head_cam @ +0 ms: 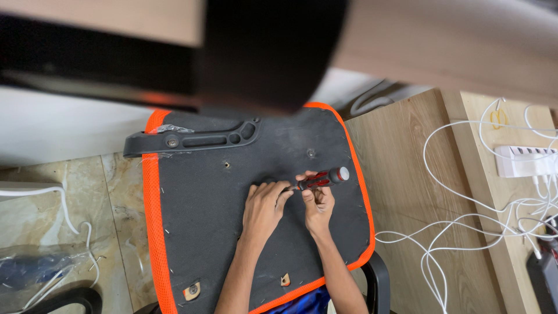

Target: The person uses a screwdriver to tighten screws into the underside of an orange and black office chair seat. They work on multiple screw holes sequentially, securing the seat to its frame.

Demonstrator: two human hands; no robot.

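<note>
Head view | right hand (319, 203) grips screwdriver (318, 179) | left hand (264, 206) pinches tip on seat base (197, 232) | we keep it square, press firmly.

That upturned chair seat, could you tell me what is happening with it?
A person works on the black, orange-edged chair seat, which lies underside up. The right hand grips a red-and-black screwdriver, and the left hand rests at its tip. A black armrest bracket lies along the seat's far edge.
</note>
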